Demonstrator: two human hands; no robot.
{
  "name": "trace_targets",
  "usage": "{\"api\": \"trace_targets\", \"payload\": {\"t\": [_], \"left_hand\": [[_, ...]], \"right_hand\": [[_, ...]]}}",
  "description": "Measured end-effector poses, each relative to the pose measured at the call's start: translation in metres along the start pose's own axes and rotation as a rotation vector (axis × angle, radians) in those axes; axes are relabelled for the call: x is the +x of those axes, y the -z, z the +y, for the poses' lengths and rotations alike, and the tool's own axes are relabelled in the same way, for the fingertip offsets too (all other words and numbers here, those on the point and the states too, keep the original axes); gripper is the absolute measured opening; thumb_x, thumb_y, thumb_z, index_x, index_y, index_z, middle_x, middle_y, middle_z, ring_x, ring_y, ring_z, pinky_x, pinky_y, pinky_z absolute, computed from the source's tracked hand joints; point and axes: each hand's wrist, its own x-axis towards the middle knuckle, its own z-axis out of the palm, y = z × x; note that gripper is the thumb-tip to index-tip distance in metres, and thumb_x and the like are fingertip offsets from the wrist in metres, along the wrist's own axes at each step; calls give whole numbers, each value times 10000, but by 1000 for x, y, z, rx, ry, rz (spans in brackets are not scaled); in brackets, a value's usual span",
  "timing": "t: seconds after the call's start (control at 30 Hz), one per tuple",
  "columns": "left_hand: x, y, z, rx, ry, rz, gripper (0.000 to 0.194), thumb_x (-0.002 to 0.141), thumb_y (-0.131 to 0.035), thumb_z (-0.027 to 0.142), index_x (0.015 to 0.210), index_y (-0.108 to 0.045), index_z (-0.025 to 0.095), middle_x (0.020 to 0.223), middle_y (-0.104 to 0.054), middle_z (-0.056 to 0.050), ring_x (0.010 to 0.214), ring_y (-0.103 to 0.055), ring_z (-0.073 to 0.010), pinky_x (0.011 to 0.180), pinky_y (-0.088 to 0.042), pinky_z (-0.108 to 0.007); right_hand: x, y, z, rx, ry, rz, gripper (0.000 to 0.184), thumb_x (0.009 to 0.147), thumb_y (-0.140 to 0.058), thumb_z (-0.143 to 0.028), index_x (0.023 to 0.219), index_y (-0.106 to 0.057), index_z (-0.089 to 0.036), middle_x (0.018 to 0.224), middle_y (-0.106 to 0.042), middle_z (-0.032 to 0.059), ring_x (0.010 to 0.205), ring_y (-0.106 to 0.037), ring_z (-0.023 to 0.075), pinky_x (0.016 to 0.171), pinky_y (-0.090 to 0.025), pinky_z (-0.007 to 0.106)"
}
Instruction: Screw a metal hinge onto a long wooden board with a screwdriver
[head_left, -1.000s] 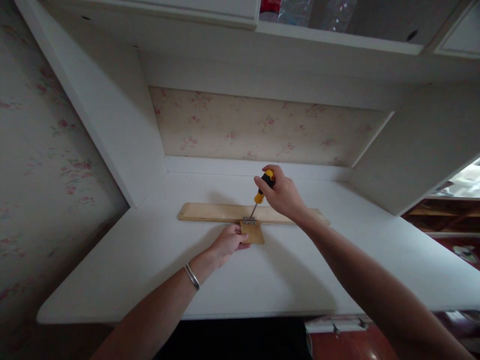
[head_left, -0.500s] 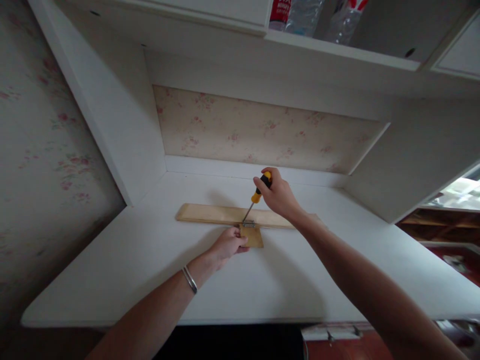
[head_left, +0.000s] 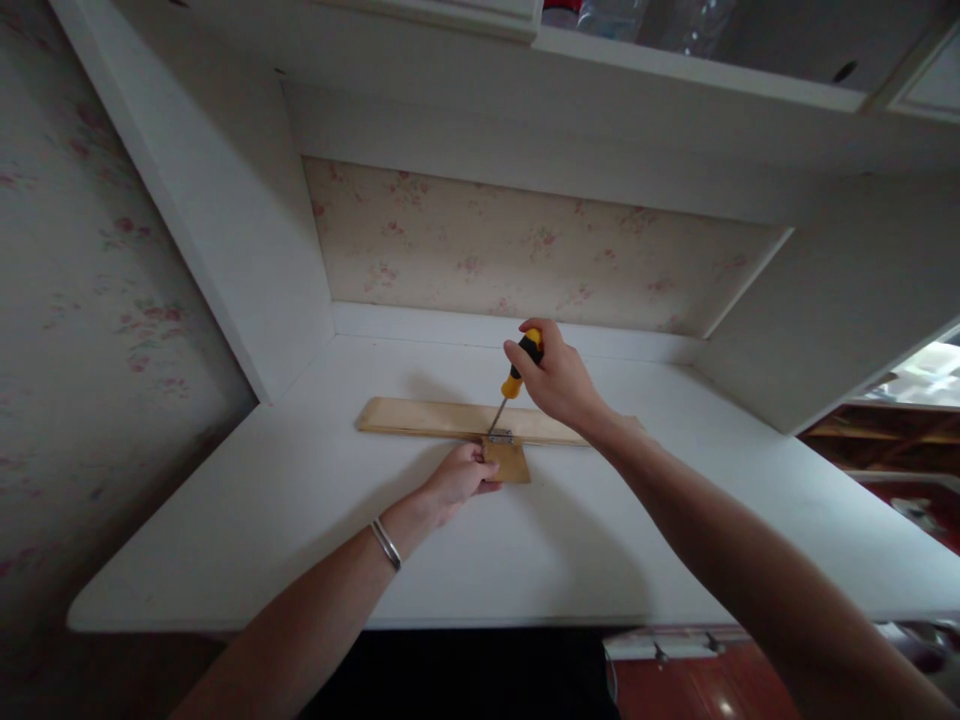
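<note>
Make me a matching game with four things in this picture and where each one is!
Things
1. yellow-and-black screwdriver
2. small square tan wooden piece
3. shiny silver metal bracelet
4. small silvery metal hinge

Places
A. around the left wrist
B. at the screwdriver's tip
C. in the grip of the right hand
D. in the grip of the left hand

Right pairs: 1-C, 2-D, 3-A, 4-B

Right hand (head_left: 559,378) tilts screwdriver (head_left: 511,386) (yellow-black) at hinge (head_left: 502,436).

The long pale wooden board (head_left: 427,417) looks matt. The yellow-and-black screwdriver handle (head_left: 514,381) looks plastic, its thin shaft (head_left: 498,416) metal.
</note>
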Motion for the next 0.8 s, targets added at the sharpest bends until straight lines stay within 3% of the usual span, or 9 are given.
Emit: {"api": "trace_targets", "payload": {"t": [0.2, 0.53, 0.8], "left_hand": [[0, 1, -1, -17, -12, -20, 94, 772, -668, 56, 832, -626, 115, 994, -673, -121, 904, -645, -199, 856, -528, -370], [-3, 0, 2, -7, -6, -8, 78, 795, -622, 42, 832, -629, 111, 1006, -668, -121, 896, -642, -187, 844, -539, -355], [-2, 0, 2, -19, 8, 0, 100, 795, -615, 38, 857, -629, 115, 1046, -687, -125, 928, -648, -197, 816, -541, -325]], "right_hand": [[-6, -3, 1, -36, 35, -4, 408, 914, -423, -546, 1171, -473, -233, 771, -621, 24, 668, -593, 212, 625, -386, 301], [-6, -6, 4, -47, 49, 4, 407, 920, -429, -535, 1177, -465, -222, 817, -634, 38, 692, -599, 215, 643, -383, 305], [-11, 5, -11, -190, 112, -98, 352, 927, -423, -471, 1164, -468, -214, 855, -668, 60, 690, -601, 217, 626, -379, 304]]}}
